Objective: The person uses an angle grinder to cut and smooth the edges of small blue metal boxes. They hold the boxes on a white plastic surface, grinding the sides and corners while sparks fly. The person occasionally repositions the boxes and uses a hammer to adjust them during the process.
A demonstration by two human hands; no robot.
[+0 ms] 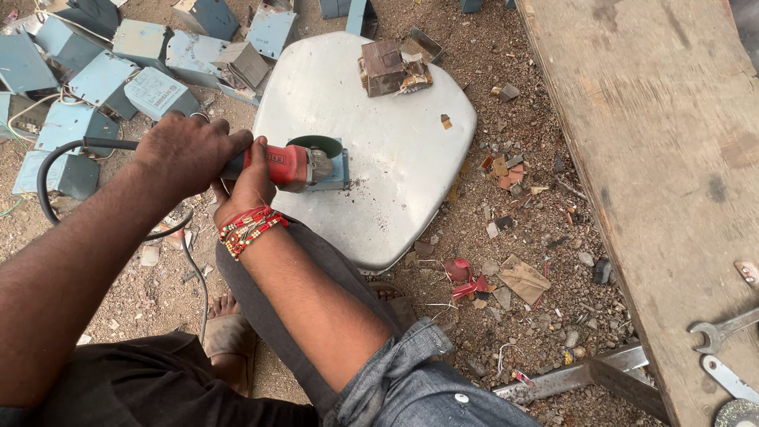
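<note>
Left hand: the left hand is closed over the rear of the angle grinder, where the black power cord leaves the body; this grip looks meant to steady the tail end.
Right hand: the right hand is wrapped around the red body from below, near the head, fingers mostly hidden under the tool; red bead bracelets circle the wrist.
Grinder head: the green guard points down onto a small light-blue metal box; the disc itself is hidden behind the guard.
Work surface: the box sits on a dented silver metal sheet laid on the dirt, likely serving as a firm base.
Opened piece: 1 rusty brown dismantled box lies at the sheet's far edge, well apart from the grinder.
Stock: a pile of blue metal boxes lies to the left, partly cut off by the picture's edge.
Right side: a wooden plank carries 2 spanners, only partly in view.
Unclear: whether the disc touches the box cannot be told.
</note>
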